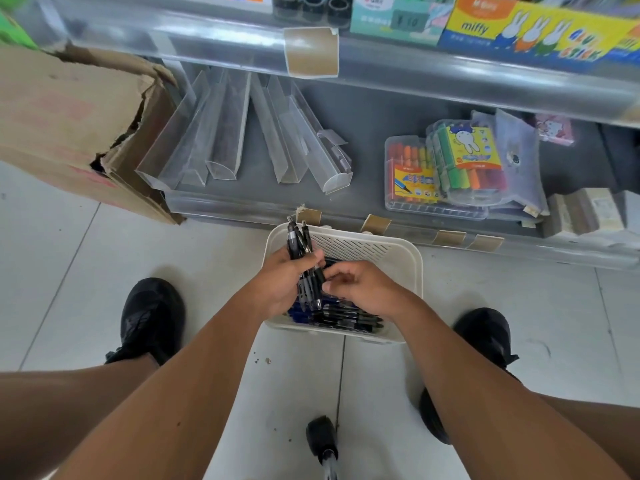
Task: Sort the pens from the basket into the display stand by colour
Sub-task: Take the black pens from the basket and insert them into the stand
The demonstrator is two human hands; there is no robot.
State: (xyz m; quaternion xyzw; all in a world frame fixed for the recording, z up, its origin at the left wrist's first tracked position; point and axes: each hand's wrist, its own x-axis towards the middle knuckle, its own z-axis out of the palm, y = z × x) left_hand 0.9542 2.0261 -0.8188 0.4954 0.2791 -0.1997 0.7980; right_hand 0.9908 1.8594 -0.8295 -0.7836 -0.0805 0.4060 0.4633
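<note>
While I look down from the head view, far left is a torn cardboard box (79, 126) on the floor, against the low shelf (363, 133). Next, clear plastic channels (242, 133) lie on that shelf. My left hand (280, 282) grips a bundle of black pens (300, 249), clicker ends sticking up past the rim, grip sections dark, barrels smoky translucent. Below sits the cream basket (408, 268) on the tiled floor, slatted far wall. Inside it: loose pens (343, 315), black ones and some blue, lying flat. My right hand (360, 289) is over the basket, fingers curled toward the bundle's lower end; whether it pinches a pen I cannot tell. Right: marker cases (446, 171) on the shelf.
</note>
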